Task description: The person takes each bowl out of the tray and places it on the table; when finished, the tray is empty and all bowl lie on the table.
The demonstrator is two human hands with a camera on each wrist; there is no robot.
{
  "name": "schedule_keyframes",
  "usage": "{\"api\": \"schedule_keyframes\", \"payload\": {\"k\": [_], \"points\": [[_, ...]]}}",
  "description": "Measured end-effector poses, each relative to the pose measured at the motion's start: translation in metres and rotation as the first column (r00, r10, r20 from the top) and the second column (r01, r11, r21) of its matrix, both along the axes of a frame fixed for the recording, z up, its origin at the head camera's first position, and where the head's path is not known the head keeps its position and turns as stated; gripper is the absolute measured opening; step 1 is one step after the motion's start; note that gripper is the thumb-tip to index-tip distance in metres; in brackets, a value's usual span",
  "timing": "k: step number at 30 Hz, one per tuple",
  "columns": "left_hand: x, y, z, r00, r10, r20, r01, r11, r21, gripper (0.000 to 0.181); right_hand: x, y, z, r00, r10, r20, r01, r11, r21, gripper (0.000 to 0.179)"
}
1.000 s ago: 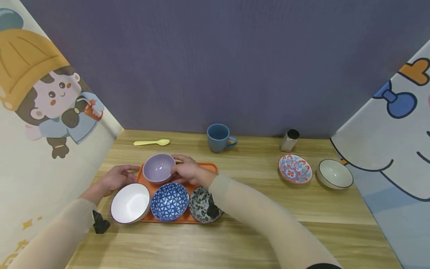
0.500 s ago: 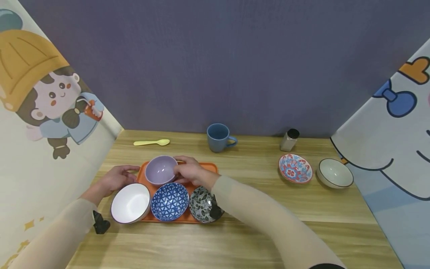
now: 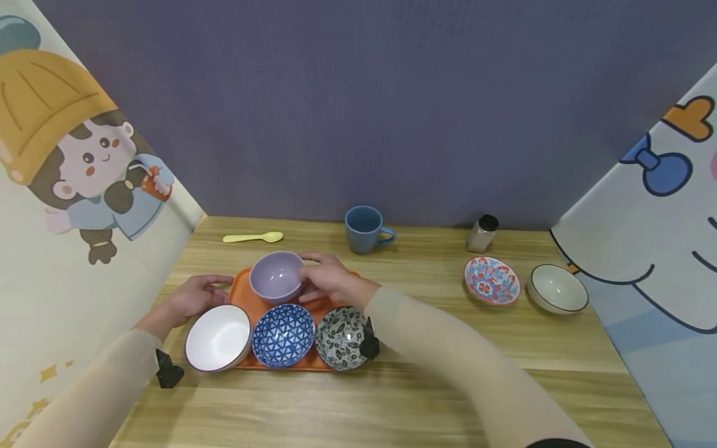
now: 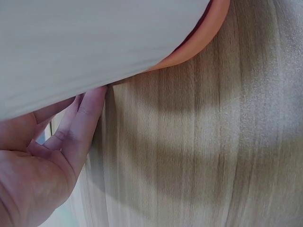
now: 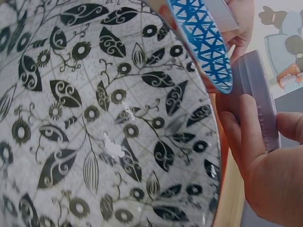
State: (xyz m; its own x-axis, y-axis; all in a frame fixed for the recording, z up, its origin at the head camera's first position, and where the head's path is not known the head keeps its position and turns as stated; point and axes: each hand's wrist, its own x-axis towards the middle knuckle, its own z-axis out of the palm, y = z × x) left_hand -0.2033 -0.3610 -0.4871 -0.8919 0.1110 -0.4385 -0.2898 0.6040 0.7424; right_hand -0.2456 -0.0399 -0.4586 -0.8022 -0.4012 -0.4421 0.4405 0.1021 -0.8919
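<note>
My right hand (image 3: 332,279) pinches the rim of a plain purple bowl (image 3: 273,277), thumb inside and fingers outside. The bowl is over the back part of an orange tray (image 3: 241,291). My left hand (image 3: 196,296) is at the tray's left edge, fingers extended toward its back corner. Along the tray's front sit a white bowl (image 3: 217,339), a blue-and-white triangle-patterned bowl (image 3: 282,336) and a black-and-white floral bowl (image 3: 338,341). The white bowl overhangs the tray's left side. In the left wrist view its wall hides my left fingertips.
A yellow spoon (image 3: 253,238) lies behind the tray, with a blue mug (image 3: 363,230) right of it. Farther right are a black-lidded shaker (image 3: 482,235), a red-and-blue patterned dish (image 3: 493,281) and a pale bowl (image 3: 557,289). Walls border the table's back and sides.
My right hand has moved the purple bowl to the right above the tray, and slightly back in the last half second. My left hand has stayed in place.
</note>
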Motion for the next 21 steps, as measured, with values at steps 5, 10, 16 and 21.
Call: {"api": "schedule_keyframes", "payload": {"k": [5, 10, 16, 21], "points": [[-0.001, 0.000, 0.000, 1.000, -0.011, -0.010, 0.011, 1.000, -0.008, 0.058, -0.004, 0.013, 0.008, 1.000, 0.016, 0.001, -0.016, 1.000, -0.012, 0.072], [-0.001, -0.002, -0.002, 1.000, -0.015, -0.008, 0.015, 1.000, -0.012, 0.058, -0.007, 0.028, 0.018, 1.000, 0.010, -0.001, -0.010, 1.000, -0.027, 0.071], [-0.001, -0.003, -0.001, 1.000, -0.019, -0.005, 0.019, 1.000, -0.013, 0.058, -0.007, 0.051, 0.033, 1.000, -0.024, -0.017, 0.024, 1.000, -0.019, 0.072], [0.000, -0.002, 0.000, 1.000, -0.014, 0.002, 0.014, 1.000, -0.015, 0.059, -0.006, 0.076, 0.041, 0.998, -0.055, -0.021, 0.054, 0.998, -0.014, 0.071]]}}
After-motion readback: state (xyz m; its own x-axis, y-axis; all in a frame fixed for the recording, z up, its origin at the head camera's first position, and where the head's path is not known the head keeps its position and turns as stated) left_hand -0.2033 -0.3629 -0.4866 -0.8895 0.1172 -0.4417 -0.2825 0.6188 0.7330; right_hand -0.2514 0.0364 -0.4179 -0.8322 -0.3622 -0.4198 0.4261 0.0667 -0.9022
